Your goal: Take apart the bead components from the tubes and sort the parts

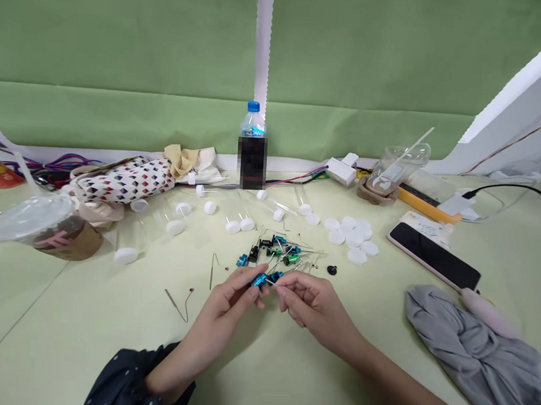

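Note:
My left hand (229, 303) pinches a small blue capacitor (260, 280) between thumb and fingertips. My right hand (313, 304) is closed beside it, pinching the thin wire leads of a second blue capacitor (276, 276). Both hands meet just in front of a small heap of blue, green and black capacitors (279, 249) lying on the pale green table (86, 332). A small black part (331, 269) lies to the right of the heap.
White caps (353, 237) and clear tubes with white caps (233, 226) lie beyond the heap. A bottle (252, 147) stands at the back. A lidded cup (46, 227) lies at left, a phone (433, 256) and grey cloth (475, 352) at right. Bent wires (181, 303) lie near my left hand.

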Demonstrator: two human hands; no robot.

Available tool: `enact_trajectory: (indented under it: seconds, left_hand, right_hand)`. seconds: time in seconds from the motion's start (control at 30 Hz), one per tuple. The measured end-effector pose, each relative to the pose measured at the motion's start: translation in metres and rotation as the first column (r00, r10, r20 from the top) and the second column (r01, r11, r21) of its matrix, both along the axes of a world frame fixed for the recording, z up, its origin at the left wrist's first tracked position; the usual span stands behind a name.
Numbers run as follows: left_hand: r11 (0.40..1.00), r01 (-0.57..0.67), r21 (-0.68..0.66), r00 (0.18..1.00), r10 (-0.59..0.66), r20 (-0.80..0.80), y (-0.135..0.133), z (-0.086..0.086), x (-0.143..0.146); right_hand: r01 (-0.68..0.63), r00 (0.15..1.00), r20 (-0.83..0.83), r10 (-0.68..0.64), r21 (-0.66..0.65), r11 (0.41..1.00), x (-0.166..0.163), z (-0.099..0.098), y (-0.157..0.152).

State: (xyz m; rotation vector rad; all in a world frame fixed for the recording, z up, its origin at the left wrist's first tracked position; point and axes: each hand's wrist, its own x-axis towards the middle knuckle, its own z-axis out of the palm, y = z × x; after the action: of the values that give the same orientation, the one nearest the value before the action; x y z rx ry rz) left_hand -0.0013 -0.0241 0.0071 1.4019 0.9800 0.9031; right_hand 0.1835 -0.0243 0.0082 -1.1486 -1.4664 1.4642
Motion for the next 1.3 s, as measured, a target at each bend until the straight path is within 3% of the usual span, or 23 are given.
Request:
enact_trajectory:
  seconds: [0.2,0.63,0.77,0.87,1.0,1.07,1.13,1.2,1.3]
  left_hand:
    - [1.000,-0.024,-0.011,0.997,0.025,0.074,-0.006,-0.002,0.009]
    - [0.994,-0.104,0.031,0.993,0.102,0.057,-0.010,-0.003,0.012]
    - [0.978,-0.110,0.175,0.994,0.112,-0.002,-0.011,-0.008,0.011]
    - [0.918,-0.088,0.387,0.980,0.150,-0.134,-0.011,-0.012,0.009]
    - [0.787,-0.016,0.616,0.957,0.190,-0.218,-0.012,-0.011,0.008]
    - [0.767,0.014,0.641,0.958,0.173,-0.228,-0.013,-0.009,0.008]
    - [0.788,0.040,0.615,0.957,0.147,-0.250,-0.013,-0.008,0.007]
    - [0.827,0.053,0.560,0.953,0.125,-0.274,-0.013,-0.008,0.007]
    - [0.876,0.026,0.481,0.954,0.123,-0.275,-0.014,-0.008,0.006]
  right_hand:
    - [0.001,0.998,-0.064,-0.003,-0.025,1.000,0.002,0.000,-0.001]
    - [-0.025,0.992,-0.125,0.018,-0.055,0.998,0.006,0.001,0.002]
    - [-0.036,0.992,-0.128,0.024,-0.094,0.995,0.006,0.002,0.002]
    - [-0.099,0.982,-0.175,0.065,-0.196,0.975,0.009,0.000,0.003]
    - [-0.306,0.931,-0.310,0.193,-0.374,0.876,0.016,0.002,0.006]
    - [-0.367,0.916,-0.309,0.255,-0.387,0.846,0.018,0.005,0.007]
    - [-0.323,0.943,-0.184,0.278,-0.304,0.896,0.018,0.007,0.006]
    - [-0.218,0.973,0.055,0.224,-0.103,0.971,0.016,0.008,0.002]
    - [-0.118,0.948,0.317,0.035,0.243,0.963,0.010,0.002,-0.004]
